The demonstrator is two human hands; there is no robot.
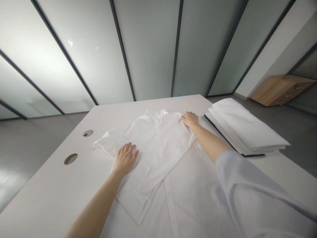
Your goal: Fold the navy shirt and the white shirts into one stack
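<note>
A thin white shirt (158, 148) lies spread over the table, its collar at the far end. One sleeve is folded diagonally across the front. My left hand (126, 158) rests flat on the fabric at the left side, fingers outstretched. At the far right shoulder, my right hand (190, 119) has its fingers curled over the shirt's edge, holding the cloth there. The other sleeve (107, 140) sticks out to the left beyond my left hand, wrinkled and partly see-through. The shirt's lower part runs toward me and out of view.
The white table (44, 195) has two round cable holes on its left. A folded stack of white cloth (245, 125) with a dark edge beneath it lies at the right. Frosted glass panels (148, 49) stand behind. A wooden cabinet (277, 89) is at the far right.
</note>
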